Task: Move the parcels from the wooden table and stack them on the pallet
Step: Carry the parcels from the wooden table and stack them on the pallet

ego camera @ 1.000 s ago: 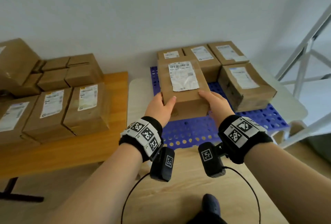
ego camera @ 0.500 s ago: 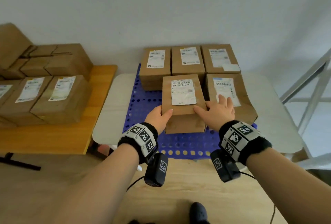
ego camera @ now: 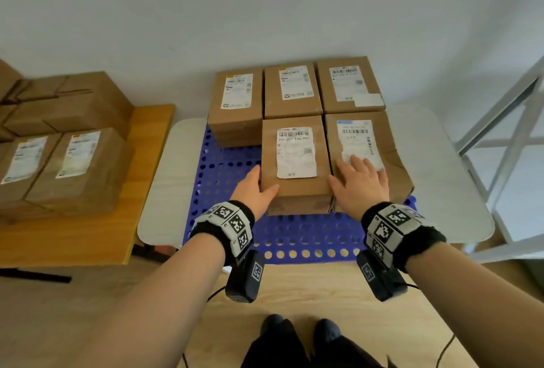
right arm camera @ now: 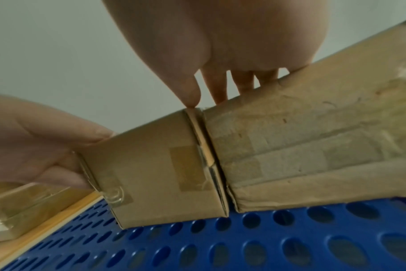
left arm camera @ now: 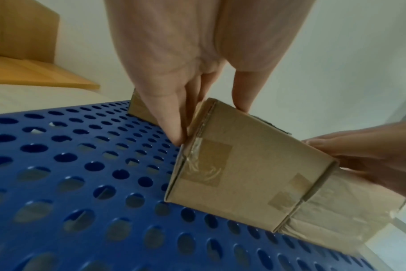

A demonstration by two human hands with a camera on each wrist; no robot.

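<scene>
A brown parcel (ego camera: 294, 191) with a white barcode label sits on the blue perforated pallet (ego camera: 294, 238), in the middle of the front row. My left hand (ego camera: 263, 183) holds its near left corner, thumb on top and fingers down the left side (left arm camera: 172, 128). My right hand (ego camera: 359, 182) lies flat with straight fingers on the crumpled parcel (ego camera: 396, 170) that touches it on the right; the thumb (right arm camera: 190, 91) meets the seam between the two. Both wrist views show the parcel (left arm camera: 255, 174) (right arm camera: 151, 174) resting on the pallet (left arm camera: 81, 183) (right arm camera: 267, 247).
Three labelled parcels (ego camera: 291, 90) fill the pallet's back row against the wall. The front left of the pallet (ego camera: 223, 173) is bare. The pallet lies on a white table (ego camera: 167, 185). Left stands the wooden table (ego camera: 73, 238) with several parcels (ego camera: 73, 167). A metal frame (ego camera: 506, 132) stands right.
The parcel has gone from held above the pallet to resting on it, pushed against the right-hand parcel. My right hand left it and now lies on the neighbouring parcel.
</scene>
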